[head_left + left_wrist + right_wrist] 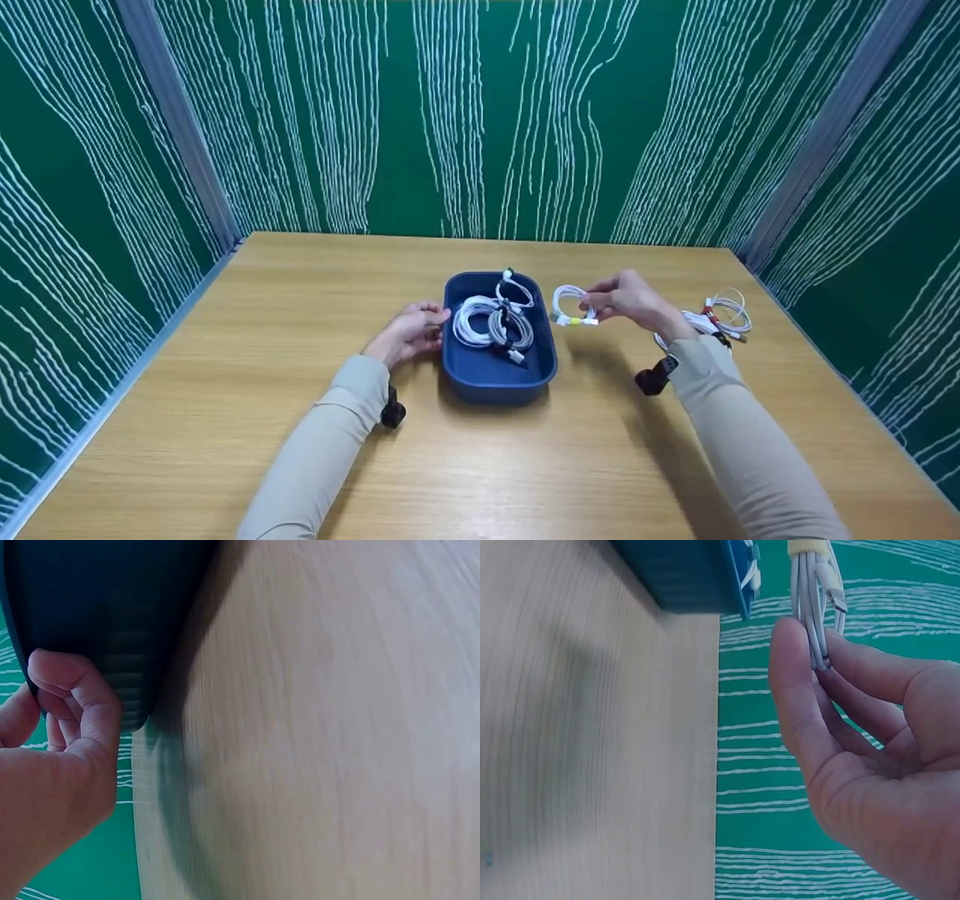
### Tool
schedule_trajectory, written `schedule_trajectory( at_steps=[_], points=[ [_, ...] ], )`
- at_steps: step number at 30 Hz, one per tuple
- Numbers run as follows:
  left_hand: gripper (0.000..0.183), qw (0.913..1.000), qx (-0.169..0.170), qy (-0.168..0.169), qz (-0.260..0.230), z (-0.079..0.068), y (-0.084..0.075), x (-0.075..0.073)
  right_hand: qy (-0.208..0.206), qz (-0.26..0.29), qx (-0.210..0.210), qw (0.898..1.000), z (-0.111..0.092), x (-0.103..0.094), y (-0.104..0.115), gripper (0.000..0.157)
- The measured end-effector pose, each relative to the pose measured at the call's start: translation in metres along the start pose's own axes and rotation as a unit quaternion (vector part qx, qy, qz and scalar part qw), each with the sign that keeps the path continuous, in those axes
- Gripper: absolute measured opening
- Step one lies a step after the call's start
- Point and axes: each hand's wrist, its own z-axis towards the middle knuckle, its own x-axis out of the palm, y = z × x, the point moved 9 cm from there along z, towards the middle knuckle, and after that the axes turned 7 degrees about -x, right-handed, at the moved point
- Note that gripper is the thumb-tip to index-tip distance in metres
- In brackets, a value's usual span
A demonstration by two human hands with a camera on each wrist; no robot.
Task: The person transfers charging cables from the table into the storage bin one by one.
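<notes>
A dark blue rectangular bin (499,392) stands on the table with several coiled cables (474,339) inside, white and grey, some with black ties. My left hand (409,332) pinches the bin's left rim between thumb and fingers; the left wrist view shows the hand (75,716) at the bin's side wall (112,622). To the right of the bin, my right hand (628,300) holds up a coiled white cable (559,300) with a yellow tie. In the right wrist view, thumb and fingers pinch the lower end of this white cable (806,600).
More coiled white cables (731,319), one with a red tie, lie on the table (300,300) at the right, partly behind my right wrist. Green walls (630,97) with white wavy lines close off the back and both sides.
</notes>
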Motion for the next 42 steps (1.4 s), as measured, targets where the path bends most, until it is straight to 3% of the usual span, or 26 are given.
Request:
schedule_trajectory(
  at_steps=[9,16,27,42],
  points=[
    [0.011,1.0000,-0.001,0.001,-0.002,-0.001,0.001,-0.001,0.016,-0.013,-0.015,1.000,0.005,0.022,0.014,0.026],
    [0.015,0.9998,0.001,0.012,-0.015,-0.001,0.000,0.002,0.030,-0.008,-0.049,0.998,0.008,0.039,0.024,0.025],
    [0.014,0.9999,-0.001,0.006,-0.014,-0.001,0.001,0.001,0.056,-0.018,-0.048,0.997,0.012,0.068,0.031,0.022],
    [0.012,0.9999,-0.003,0.007,-0.011,-0.002,0.000,0.001,0.073,-0.015,-0.058,0.996,0.010,0.092,0.035,0.025]
  ],
)
